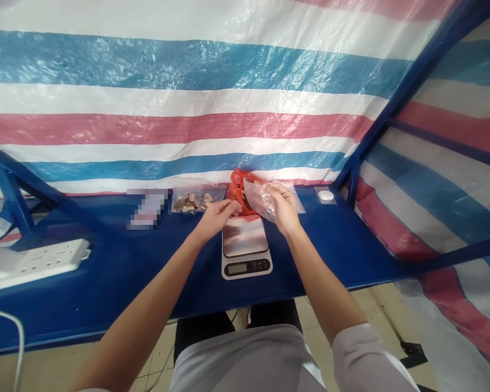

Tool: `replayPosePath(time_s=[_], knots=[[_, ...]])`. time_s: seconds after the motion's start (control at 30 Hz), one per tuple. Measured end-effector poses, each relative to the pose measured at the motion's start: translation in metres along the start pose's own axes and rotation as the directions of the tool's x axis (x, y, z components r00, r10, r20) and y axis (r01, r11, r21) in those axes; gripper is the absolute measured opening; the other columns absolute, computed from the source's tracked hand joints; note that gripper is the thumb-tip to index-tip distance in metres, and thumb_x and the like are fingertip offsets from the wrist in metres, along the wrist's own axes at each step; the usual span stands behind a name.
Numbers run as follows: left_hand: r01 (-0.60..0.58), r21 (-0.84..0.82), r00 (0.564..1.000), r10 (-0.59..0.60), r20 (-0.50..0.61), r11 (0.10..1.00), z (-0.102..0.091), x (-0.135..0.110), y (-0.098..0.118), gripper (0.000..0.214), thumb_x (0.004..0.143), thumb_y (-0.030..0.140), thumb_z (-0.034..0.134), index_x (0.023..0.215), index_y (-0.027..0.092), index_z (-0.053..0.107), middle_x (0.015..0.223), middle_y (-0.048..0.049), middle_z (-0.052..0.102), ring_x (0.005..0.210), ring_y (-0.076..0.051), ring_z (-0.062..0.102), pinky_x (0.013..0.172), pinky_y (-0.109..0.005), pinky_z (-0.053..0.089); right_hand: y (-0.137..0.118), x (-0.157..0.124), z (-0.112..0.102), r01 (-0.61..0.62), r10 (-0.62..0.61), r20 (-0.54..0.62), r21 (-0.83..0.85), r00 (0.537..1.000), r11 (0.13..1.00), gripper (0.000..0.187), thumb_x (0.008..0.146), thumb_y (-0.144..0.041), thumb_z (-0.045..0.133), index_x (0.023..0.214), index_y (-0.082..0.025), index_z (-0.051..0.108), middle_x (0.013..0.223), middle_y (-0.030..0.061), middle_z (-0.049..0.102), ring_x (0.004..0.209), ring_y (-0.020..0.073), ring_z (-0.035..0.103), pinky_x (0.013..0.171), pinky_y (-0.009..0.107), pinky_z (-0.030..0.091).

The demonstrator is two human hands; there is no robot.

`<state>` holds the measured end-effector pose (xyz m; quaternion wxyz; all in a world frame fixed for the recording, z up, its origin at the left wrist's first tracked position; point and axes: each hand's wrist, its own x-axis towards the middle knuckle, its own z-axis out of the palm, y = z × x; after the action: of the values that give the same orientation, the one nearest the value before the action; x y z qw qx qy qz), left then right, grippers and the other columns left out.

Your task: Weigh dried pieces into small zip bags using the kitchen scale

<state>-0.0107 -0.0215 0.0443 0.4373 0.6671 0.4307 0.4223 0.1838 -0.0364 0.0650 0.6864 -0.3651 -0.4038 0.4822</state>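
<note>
My right hand [283, 207] is closed on a clear plastic bag [258, 199], holding it up by its right side in front of a red plastic bag [237, 188]. The red bag stands crumpled at the back of the table, with brownish pieces showing in its mouth. At its lower left edge my left hand [218, 219] has its fingers drawn together on the red plastic. Just below both hands lies a kitchen scale [245, 239] with a shiny plate; its display shows no readable figures.
Left of the red bag lie clear bags [188, 202] of brownish slices. Another flat clear bag [300, 202] is partly behind my right hand. A round white item [325, 195] lies farther right. A white power strip [53, 261] rests on the blue table [139, 272], before a striped tarp [179, 128].
</note>
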Motion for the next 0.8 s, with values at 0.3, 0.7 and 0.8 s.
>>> replayPosePath(time_s=[0.3,0.7,0.8], knots=[[0.383,-0.496,0.919,-0.377,0.117,0.78,0.02,0.002,0.009,0.052,0.086,0.062,0.066,0.103,0.013,0.072,0.098,-0.0159,0.077,0.083,-0.023,0.073,0.078,-0.033,0.058,0.01,-0.006,0.018,-0.206,0.198,0.058,0.261,0.978,0.943,0.023,0.073,-0.039,0.073,0.088,-0.025,0.062,0.101,0.0025,0.078,0.11,0.0268,0.071,0.089,0.041,0.062],[0.226,-0.815,0.902,-0.431,-0.031,0.533,0.016,0.006,0.0,0.027,0.076,0.012,0.078,0.095,0.02,0.062,0.076,0.0025,0.07,0.066,-0.009,0.067,0.074,-0.025,0.058,0.031,-0.012,0.004,-0.222,0.227,0.004,0.231,0.974,0.947,0.021,0.078,-0.04,0.074,0.089,-0.026,0.062,0.106,0.0019,0.079,0.106,0.0237,0.074,0.082,0.037,0.065],[0.17,-0.8,0.892,-0.435,-0.123,0.575,0.006,0.007,-0.004,0.025,0.075,0.008,0.076,0.095,0.019,0.064,0.073,0.0034,0.069,0.063,-0.009,0.066,0.068,-0.023,0.056,0.031,-0.011,-0.002,-0.214,0.214,0.021,0.166,0.977,0.962,0.024,0.079,-0.043,0.077,0.091,-0.024,0.067,0.105,0.0036,0.079,0.103,0.0239,0.075,0.081,0.036,0.065]])
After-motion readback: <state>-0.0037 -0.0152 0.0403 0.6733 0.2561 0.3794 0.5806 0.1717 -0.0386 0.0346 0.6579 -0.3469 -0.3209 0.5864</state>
